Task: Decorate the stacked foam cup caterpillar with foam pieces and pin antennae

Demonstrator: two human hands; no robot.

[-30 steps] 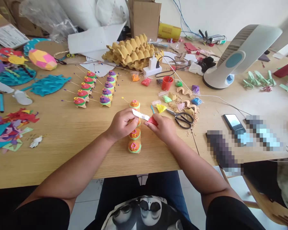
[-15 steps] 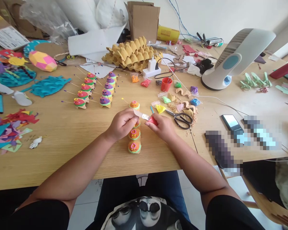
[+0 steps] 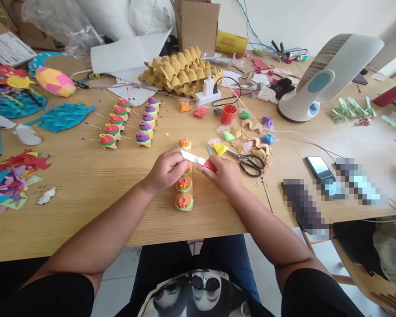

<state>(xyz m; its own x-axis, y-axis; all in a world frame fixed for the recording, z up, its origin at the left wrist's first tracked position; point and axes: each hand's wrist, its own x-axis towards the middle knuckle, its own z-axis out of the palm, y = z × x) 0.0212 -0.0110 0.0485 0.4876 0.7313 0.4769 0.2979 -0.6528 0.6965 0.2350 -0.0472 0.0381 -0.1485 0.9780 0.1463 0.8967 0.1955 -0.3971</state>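
My left hand (image 3: 167, 169) is closed in a pinch over the middle of a painted egg-carton caterpillar (image 3: 184, 193) lying on the wooden table (image 3: 86, 185). What its fingertips grip is too small to name. My right hand (image 3: 223, 174) is closed round the red handle of a craft knife (image 3: 198, 160), whose pale blade points left towards the left fingers. The caterpillar's orange, pink and green humps run from near my body out past both hands.
Two finished caterpillars (image 3: 128, 123) with pin legs stand at the upper left, near teal paper shapes (image 3: 64, 116). Scissors (image 3: 249, 162), clay bags (image 3: 221, 149) and a red cup (image 3: 228, 113) lie right of my hands. A phone (image 3: 318, 168), a fan (image 3: 320, 83) and egg trays (image 3: 178, 72) stand farther off.
Both hands have stayed over the caterpillar with only small shifts; the knife blade has tipped slightly between frames.
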